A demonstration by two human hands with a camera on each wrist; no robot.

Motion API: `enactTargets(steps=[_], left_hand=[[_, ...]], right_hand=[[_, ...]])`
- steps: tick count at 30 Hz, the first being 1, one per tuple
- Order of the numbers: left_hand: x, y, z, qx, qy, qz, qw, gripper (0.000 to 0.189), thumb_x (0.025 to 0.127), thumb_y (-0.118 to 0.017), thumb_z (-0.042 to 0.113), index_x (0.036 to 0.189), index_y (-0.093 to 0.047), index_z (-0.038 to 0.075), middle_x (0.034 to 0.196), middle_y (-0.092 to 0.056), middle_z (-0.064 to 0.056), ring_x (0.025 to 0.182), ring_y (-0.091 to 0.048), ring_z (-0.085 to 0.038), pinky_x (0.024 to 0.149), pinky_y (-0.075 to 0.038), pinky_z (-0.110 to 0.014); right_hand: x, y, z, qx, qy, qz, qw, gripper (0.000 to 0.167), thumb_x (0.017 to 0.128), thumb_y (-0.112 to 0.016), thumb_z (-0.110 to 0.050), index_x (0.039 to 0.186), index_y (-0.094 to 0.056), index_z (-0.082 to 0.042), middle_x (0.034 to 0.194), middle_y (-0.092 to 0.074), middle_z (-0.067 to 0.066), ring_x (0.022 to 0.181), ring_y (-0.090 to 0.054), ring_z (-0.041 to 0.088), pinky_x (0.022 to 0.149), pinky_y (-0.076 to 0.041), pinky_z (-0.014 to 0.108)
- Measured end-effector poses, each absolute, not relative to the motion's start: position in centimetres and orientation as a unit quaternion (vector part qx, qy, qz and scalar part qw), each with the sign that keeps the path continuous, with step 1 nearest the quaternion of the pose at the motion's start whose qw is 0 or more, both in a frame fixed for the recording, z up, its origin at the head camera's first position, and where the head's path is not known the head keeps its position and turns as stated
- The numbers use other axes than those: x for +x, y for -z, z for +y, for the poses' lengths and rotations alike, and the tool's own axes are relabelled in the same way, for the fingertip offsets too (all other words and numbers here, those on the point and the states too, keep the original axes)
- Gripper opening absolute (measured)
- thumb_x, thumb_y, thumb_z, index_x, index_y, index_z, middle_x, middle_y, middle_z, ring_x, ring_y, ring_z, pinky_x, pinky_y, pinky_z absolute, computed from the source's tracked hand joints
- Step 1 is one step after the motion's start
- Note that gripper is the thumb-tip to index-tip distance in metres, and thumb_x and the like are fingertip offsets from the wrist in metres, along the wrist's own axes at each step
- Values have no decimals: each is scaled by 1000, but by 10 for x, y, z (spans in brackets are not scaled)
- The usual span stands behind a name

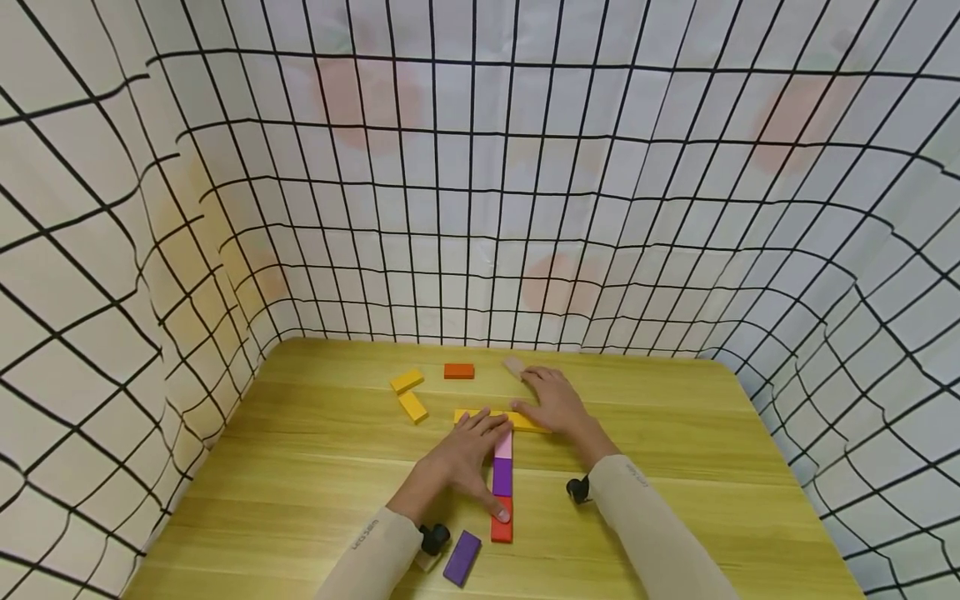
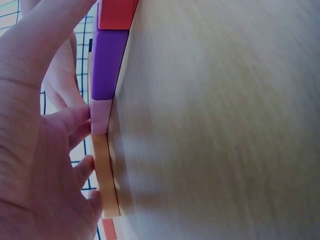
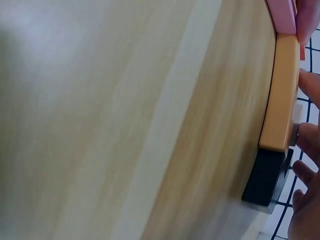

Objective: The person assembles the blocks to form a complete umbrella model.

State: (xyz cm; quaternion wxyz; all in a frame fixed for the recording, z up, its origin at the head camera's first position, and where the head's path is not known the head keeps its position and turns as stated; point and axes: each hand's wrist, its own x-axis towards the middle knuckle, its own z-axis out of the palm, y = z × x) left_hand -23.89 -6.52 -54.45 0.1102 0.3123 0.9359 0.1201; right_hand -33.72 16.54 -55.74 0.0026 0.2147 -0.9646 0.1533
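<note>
Flat coloured blocks form a T on the table. Its stem is a red block [image 1: 502, 533], a purple block [image 1: 502, 477] and a pink block [image 1: 503, 444]; its crossbar is a yellow row [image 1: 528, 422]. My left hand [image 1: 467, 457] spreads over the stem, thumb on the red block, fingertips by the pink block and crossbar. My right hand [image 1: 557, 402] reaches past the crossbar, thumb near it and fingertips right at a beige block [image 1: 513, 364]. In the right wrist view a black block [image 3: 262, 175] adjoins the yellow block [image 3: 280, 95]; the right hand hides it from the head view.
Loose yellow blocks [image 1: 407, 381] and an orange-red block [image 1: 459, 371] lie at the back left. Near the left wrist is a dark purple block [image 1: 462, 558], beside a partly hidden pale block [image 1: 427, 561]. Black netting [image 1: 472, 192] over a pale sheet surrounds the wooden table [image 1: 315, 467].
</note>
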Motion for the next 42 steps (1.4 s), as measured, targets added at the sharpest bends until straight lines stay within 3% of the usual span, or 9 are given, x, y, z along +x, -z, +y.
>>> enactTargets(steps=[5,12,27,42], left_hand=[[-240,545,-65,311,-119,936,113,145,52,-78,90,167,-20,22,173,-19,6,162,-8,-27,131,-11,-50],[-239,545,-65,311,-119,936,113,145,52,-78,90,167,-20,22,173,-19,6,162,-8,-27,131,-11,-51],[-238,546,-66,314,-117,936,107,145,53,-78,89,167,-19,22,173,-19,6,162,-9,-27,131,-12,-51],[-238,545,-65,314,-113,937,108,145,53,-78,88,167,-19,22,173,-18,6,162,-8,-27,131,-12,-51]], right_hand=[[-337,557,172,218,-157,-963,5,73,98,-60,-53,152,-48,-5,160,-46,14,152,-35,38,128,-22,56],[-330,554,174,241,-171,-955,10,74,98,-61,-52,154,-47,-6,159,-45,15,148,-39,41,124,-28,59],[-325,559,178,221,-182,-958,9,92,91,-63,-67,157,-42,-5,162,-41,14,151,-35,41,126,-25,59],[-323,558,179,218,-187,-958,9,92,92,-63,-65,157,-41,-4,164,-40,14,153,-32,42,127,-20,60]])
